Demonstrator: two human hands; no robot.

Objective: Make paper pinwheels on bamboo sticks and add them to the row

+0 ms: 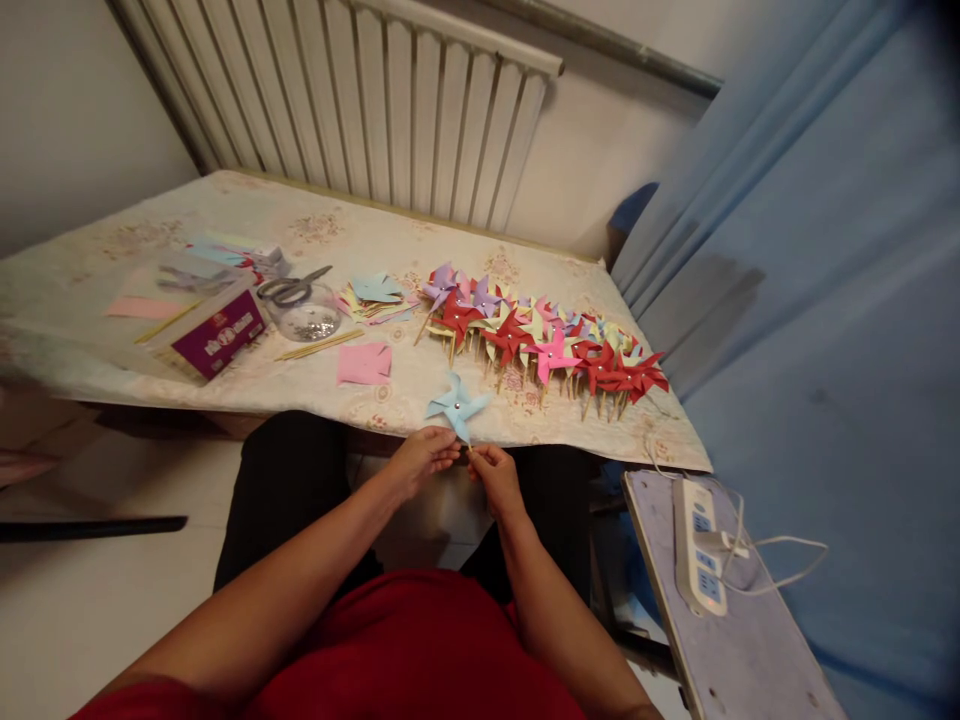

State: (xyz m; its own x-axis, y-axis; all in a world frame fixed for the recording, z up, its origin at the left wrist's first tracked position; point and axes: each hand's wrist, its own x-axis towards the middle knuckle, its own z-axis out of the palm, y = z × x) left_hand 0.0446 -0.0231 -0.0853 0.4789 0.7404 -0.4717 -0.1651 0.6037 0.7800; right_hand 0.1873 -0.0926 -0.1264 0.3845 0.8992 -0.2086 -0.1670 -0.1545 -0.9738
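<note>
A light blue paper pinwheel (456,405) with a silvery pin at its centre is held upright over the table's front edge. My right hand (496,480) pinches its thin stick just below the paper blades. Closed fingers of my left hand (427,460) are at the pinwheel's lower blade; the exact contact is too small to make out. Just beyond, on the tablecloth, lies a pink cut paper square (364,363). To the right stand many finished pinwheels (551,350) in red, pink, purple and yellow, crowded together on their sticks.
At the left are scissors (294,288) across a clear dish (319,322) of small metal pins, wooden sticks (321,345), a purple-and-white box (219,335) and stacked cut papers (379,292). A power strip (699,548) with a white cable sits on a side board (739,655), beside a blue curtain (840,400).
</note>
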